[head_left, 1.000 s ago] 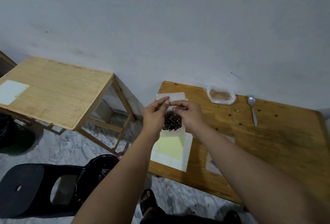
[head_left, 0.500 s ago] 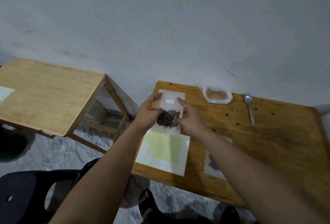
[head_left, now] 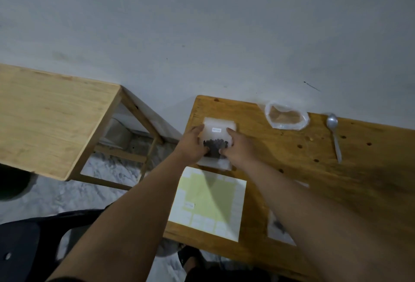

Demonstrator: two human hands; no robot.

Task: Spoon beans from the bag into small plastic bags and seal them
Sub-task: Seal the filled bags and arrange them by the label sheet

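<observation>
Head view: both hands on a small bag of beans

Left hand (head_left: 193, 144) & right hand (head_left: 239, 147) grip opposite sides of the small clear plastic bag of dark beans (head_left: 216, 142), w/ white label, at the far-left part of the brown wooden table (head_left: 370, 180). Nearer: yellow-and-white sticker sheet (head_left: 208, 203). Far edge: open clear plastic bag (head_left: 286, 118); just right of it, metal spoon (head_left: 334, 135).

Plain room: bare wall (head_left: 202, 23), wooden tables (head_left: 359, 180), marbled floor (head_left: 107, 182).
</observation>
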